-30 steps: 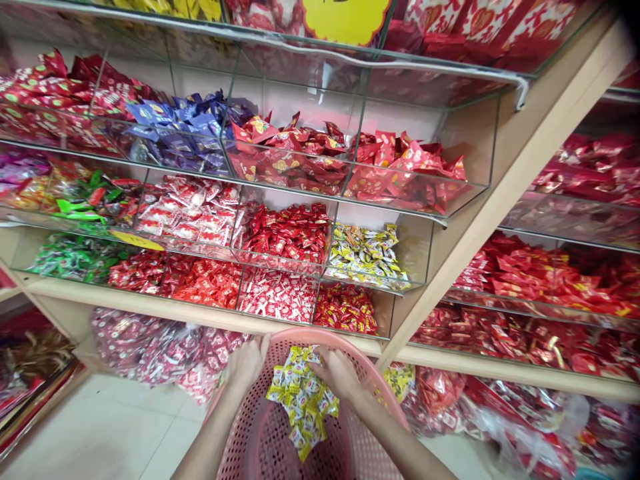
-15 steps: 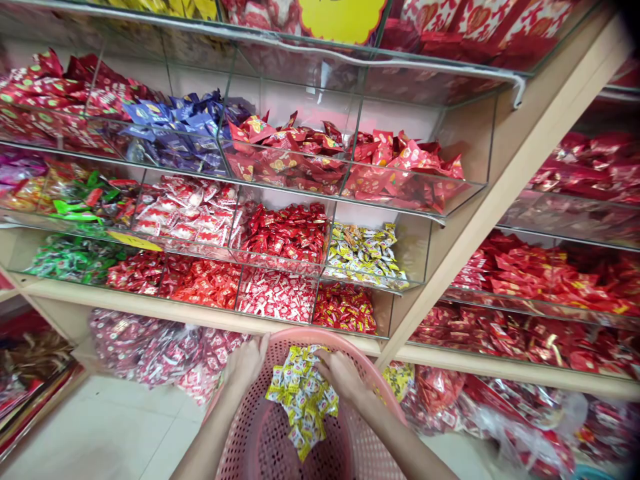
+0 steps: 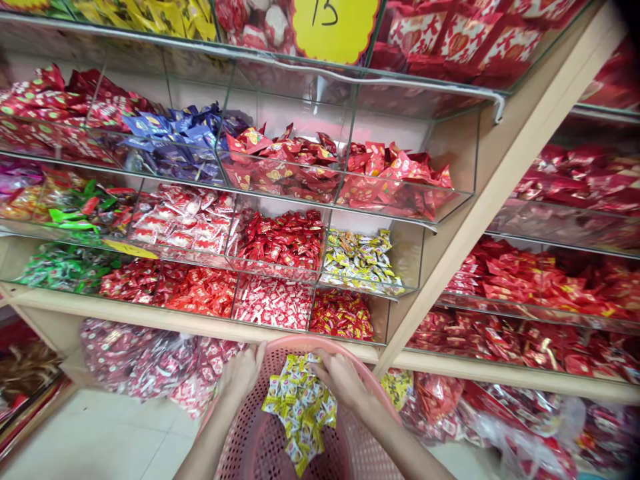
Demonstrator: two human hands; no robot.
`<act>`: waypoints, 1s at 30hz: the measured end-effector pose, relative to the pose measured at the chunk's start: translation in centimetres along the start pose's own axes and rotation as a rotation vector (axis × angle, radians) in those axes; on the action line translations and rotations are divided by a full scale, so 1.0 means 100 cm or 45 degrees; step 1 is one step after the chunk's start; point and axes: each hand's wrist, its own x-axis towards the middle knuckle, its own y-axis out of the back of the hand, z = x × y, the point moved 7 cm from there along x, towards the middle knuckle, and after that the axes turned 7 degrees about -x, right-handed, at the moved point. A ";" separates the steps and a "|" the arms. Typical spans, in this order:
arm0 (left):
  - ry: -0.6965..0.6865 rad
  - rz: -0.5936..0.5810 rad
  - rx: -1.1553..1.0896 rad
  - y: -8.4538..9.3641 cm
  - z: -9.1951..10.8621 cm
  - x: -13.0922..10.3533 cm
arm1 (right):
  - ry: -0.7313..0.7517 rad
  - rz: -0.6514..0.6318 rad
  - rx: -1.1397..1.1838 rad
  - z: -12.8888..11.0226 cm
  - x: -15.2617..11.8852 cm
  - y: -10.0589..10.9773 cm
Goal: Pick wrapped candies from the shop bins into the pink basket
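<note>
A pink perforated plastic basket [image 3: 365, 440] is in front of me, below the lowest shelf. My left hand [image 3: 245, 367] has its fingers bent over the basket's left far rim. My right hand [image 3: 343, 377] reaches inside the basket, fingers curled against the upper right edge of a heap of small yellow-and-white wrapped candies [image 3: 300, 410]. The heap lies along the far wall and tapers toward the bottom; my fingertips are partly hidden among the wrappers.
Glass-fronted shelf bins hold yellow-and-white candies [image 3: 357, 260], red candies [image 3: 343, 317], blue packets [image 3: 175, 137] and red packets [image 3: 395, 167]. A slanting wooden upright [image 3: 450, 233] divides the shelves. Bagged candies [image 3: 145, 360] lie beneath, above pale floor tiles [image 3: 100, 433]. A yellow price card [image 3: 333, 27] hangs above.
The view has tilted up slightly, so the shelves sit lower in the picture. Both hands keep their places at the basket, and the candy heap looks much the same.
</note>
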 end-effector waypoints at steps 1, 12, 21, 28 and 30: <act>-0.005 0.004 -0.001 0.000 0.000 0.000 | 0.045 0.024 0.010 -0.009 0.001 0.016; 0.010 -0.007 -0.018 0.001 0.001 0.000 | 0.072 0.679 -0.085 -0.018 0.073 0.234; -0.007 0.013 -0.028 -0.002 -0.002 0.002 | -0.385 0.282 -0.164 0.061 0.123 0.201; 0.008 -0.013 0.015 -0.002 -0.002 0.001 | -0.447 0.175 -0.190 0.064 0.122 0.196; 0.011 -0.013 0.012 -0.002 -0.002 0.001 | -0.441 0.187 -0.146 0.064 0.123 0.197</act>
